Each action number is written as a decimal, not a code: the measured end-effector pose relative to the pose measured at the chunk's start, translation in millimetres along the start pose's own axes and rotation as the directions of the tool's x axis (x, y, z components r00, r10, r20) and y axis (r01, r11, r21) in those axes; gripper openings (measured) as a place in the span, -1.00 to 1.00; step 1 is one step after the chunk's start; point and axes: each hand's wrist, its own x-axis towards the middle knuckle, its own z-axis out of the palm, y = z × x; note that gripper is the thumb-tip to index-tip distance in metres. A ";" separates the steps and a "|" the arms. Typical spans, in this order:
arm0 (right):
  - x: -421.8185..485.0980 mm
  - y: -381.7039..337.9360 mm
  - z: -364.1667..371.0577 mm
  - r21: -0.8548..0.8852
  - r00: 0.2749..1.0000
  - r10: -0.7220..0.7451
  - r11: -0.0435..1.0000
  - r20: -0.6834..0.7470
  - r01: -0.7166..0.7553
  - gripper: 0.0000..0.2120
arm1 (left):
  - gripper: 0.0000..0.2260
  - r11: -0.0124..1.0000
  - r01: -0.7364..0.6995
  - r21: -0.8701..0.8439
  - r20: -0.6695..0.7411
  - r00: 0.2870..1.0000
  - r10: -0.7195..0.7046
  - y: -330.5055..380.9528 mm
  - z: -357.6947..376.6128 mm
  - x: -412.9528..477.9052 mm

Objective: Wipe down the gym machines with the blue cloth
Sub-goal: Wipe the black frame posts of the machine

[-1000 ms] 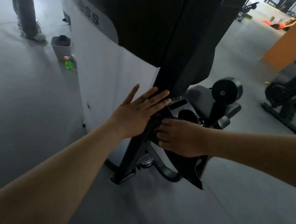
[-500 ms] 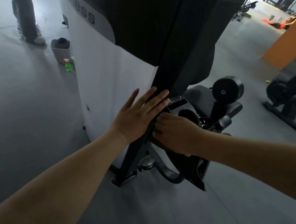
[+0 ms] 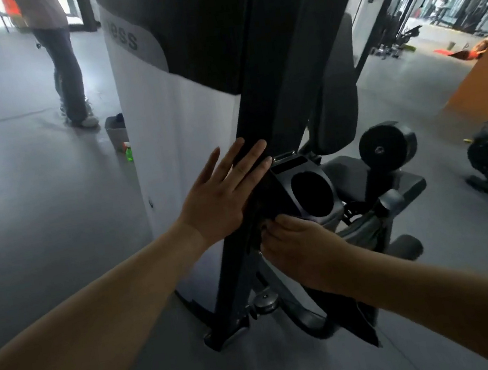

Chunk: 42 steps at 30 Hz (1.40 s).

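**Left hand flat on machine upright, right hand low with cloth**

Left hand [image 3: 219,201] lies flat, fingers straight and spread. The palm is on the white shroud [image 3: 184,130] and the fingertips reach across the black upright [image 3: 253,88] of the gym machine [image 3: 212,24].

Right hand [image 3: 297,253] is lower, just under the cup holder [image 3: 311,190]. Its fingers are curled in against the frame and gripping the blue cloth [image 3: 348,318]. The cloth hangs down beneath the right wrist and forearm, in front of the machine's base. It looks near black in the shade, and the part in the grip is mostly hidden by the hand.

The two hands are near each other but not touching.

A grey seat [image 3: 345,169] and a black roller pad [image 3: 386,147] sit right of the cup holder. Behind the shroud on the grey floor [image 3: 35,216] is a small grey bin [image 3: 116,131], with a green spray bottle [image 3: 128,153] just beside it. Another person [image 3: 65,69] stands beyond the bin, visible only from the torso down. More gym equipment is at far right, blurred.
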 end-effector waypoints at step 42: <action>102.9 -83.1 142.0 0.590 0.021 0.742 0.549 -0.670 -0.592 -0.71 | -0.43 0.987 -0.161 0.007 -0.420 0.895 0.149 -20.3 107.2 -40.8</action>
